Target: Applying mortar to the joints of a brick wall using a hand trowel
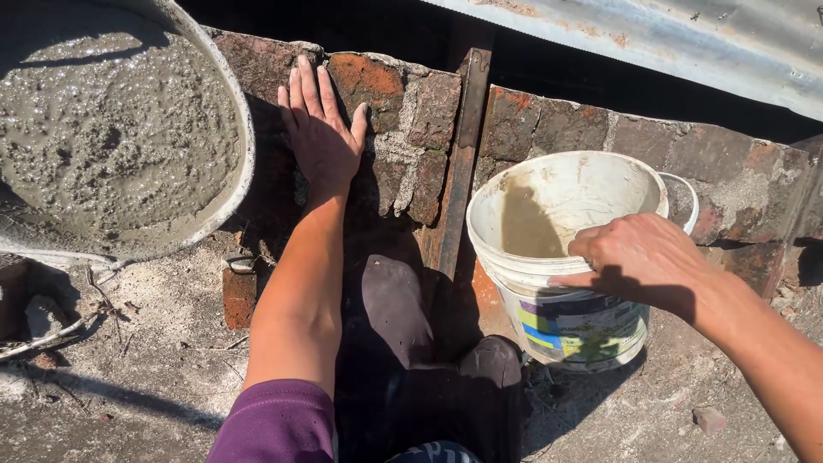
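Note:
My left hand point(321, 130) lies flat, fingers spread, on top of a low old brick wall point(549, 129). My right hand point(636, 255) grips the near rim of a white plastic bucket point(557, 257) that stands on the ground against the wall; the bucket has a coloured label and a brownish wet inside. A large round pan of wet grey mortar point(111, 129) sits at the upper left, just left of my left hand.
A rusty flat metal bar point(459, 163) leans against the wall between my hands. My dark shoes point(429, 343) stand below it. A loose brick piece point(238, 296) lies on the dusty ground. Corrugated metal sheet point(686, 43) runs beyond the wall.

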